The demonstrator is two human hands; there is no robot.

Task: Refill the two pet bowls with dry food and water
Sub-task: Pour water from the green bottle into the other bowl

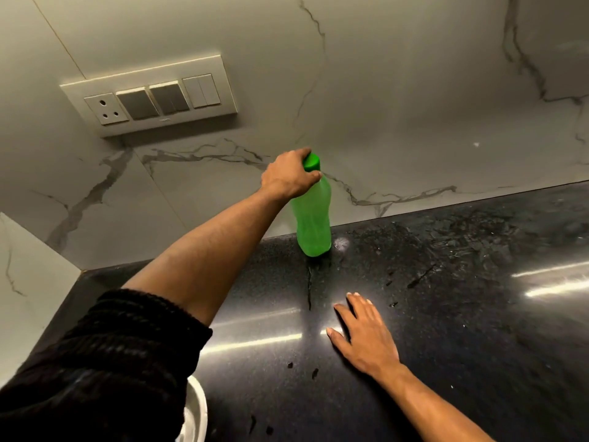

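Note:
A green plastic bottle (314, 223) with a green cap stands upright at the back of the black countertop (446, 314), close to the marble wall. My left hand (288, 177) reaches forward and is wrapped around the bottle's neck just under the cap. My right hand (363, 334) lies flat on the counter nearer to me, fingers spread, holding nothing. A white bowl rim (197, 409) shows at the bottom edge, mostly hidden behind my dark left sleeve.
A switch and socket panel (149, 97) sits on the marble wall at upper left. Small wet spots and smears mark the glossy counter around the bottle and near my right hand. The counter runs on to the right.

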